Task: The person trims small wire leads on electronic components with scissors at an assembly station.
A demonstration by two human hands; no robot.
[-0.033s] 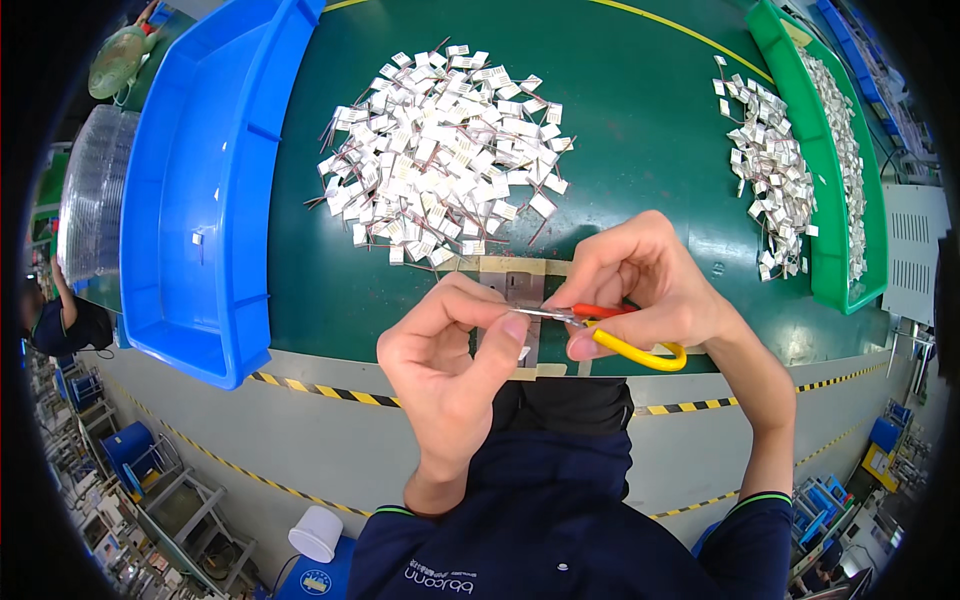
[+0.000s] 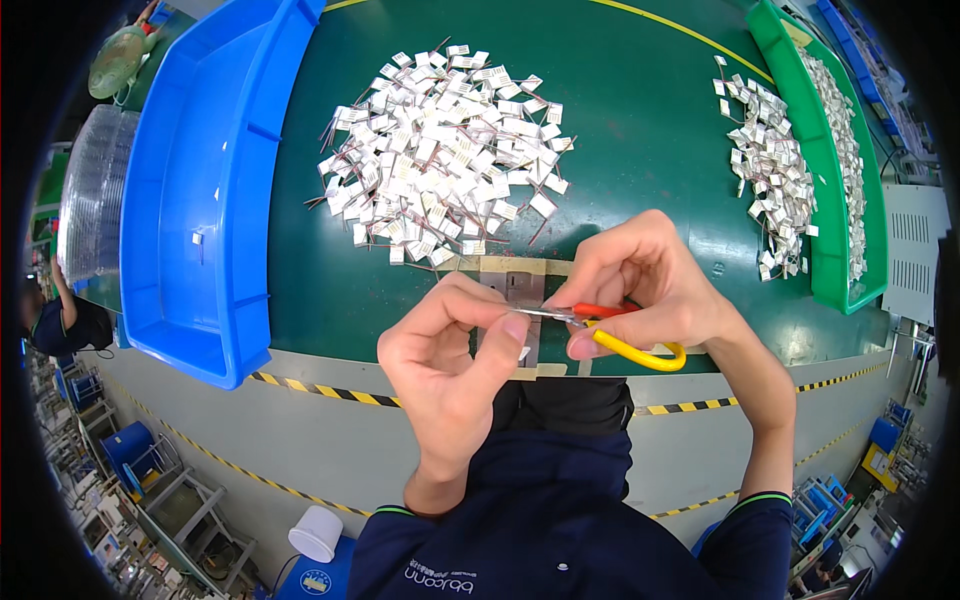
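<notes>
My right hand is closed around a hand tool with slim metal jaws, one red handle and one looped yellow handle. The jaws point left and meet the fingertips of my left hand. Thumb and forefinger of that hand are pinched together at the tip; what they grip is mostly hidden. Just below the left thumb shows a small white piece. Under both hands, a metal plate is taped to the table's near edge. Beyond them lies a big heap of white connectors with short dark wires.
A blue bin on the left holds one small white connector. To the right, a second heap of white connectors lies against a green tray that holds more. The green table carries all these. Clear stacked plastic trays stand far left.
</notes>
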